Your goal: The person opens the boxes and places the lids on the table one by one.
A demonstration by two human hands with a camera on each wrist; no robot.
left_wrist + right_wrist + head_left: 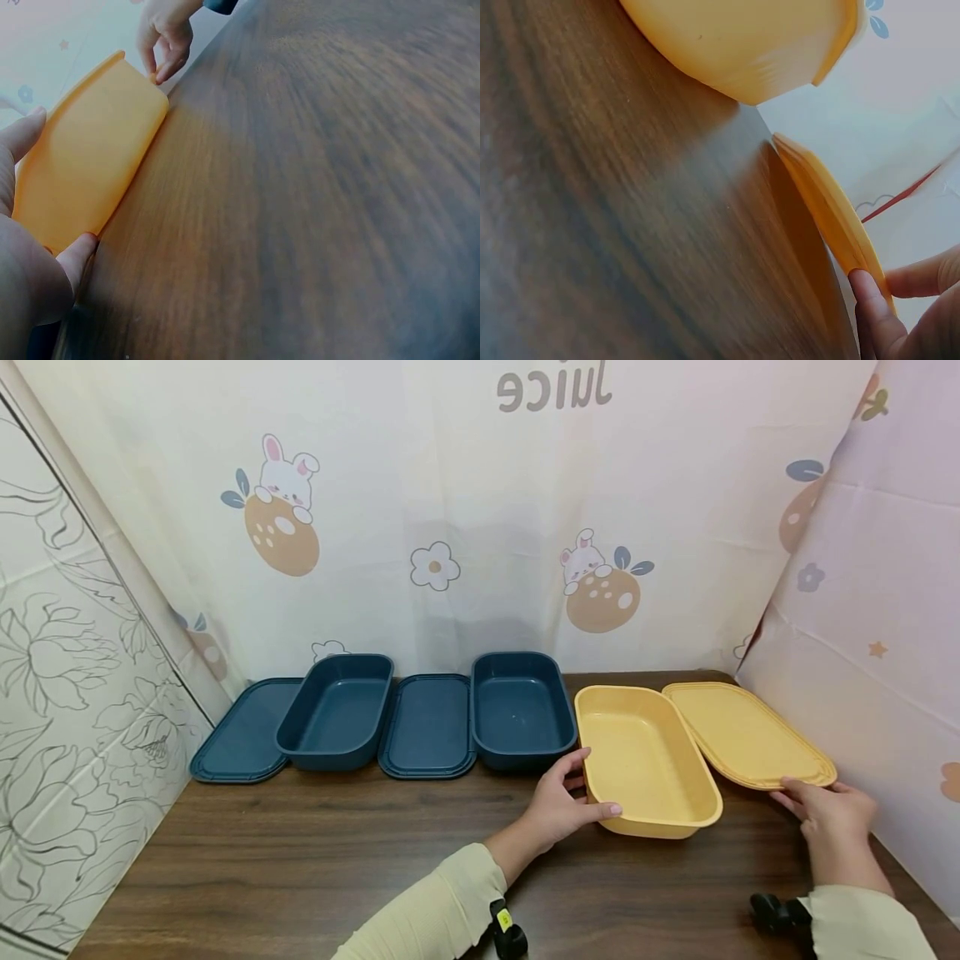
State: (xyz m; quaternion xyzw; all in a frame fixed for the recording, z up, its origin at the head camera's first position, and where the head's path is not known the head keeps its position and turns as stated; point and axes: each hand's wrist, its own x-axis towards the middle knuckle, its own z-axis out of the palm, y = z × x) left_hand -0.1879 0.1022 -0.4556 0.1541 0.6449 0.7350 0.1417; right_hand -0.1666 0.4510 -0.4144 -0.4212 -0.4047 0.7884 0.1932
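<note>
A yellow plastic food container (645, 756) stands on the table, and my left hand (562, 806) grips its near left corner, thumb over the front rim and fingers along the left side. To its right is a yellow lid (750, 735); my right hand (836, 814) pinches the near edge between thumb and fingers. In the right wrist view the held lid (832, 202) slants, with a shadow under its near part. The left wrist view shows the container's wall (90, 150) between both hands.
Left of the yellow container is a row: a dark blue container (521, 702), a blue lid (429, 727), a second blue container (337, 706) and a second blue lid (247, 731). A printed curtain (480, 485) hangs behind them. Brown wooden tabletop (300, 860) lies in front.
</note>
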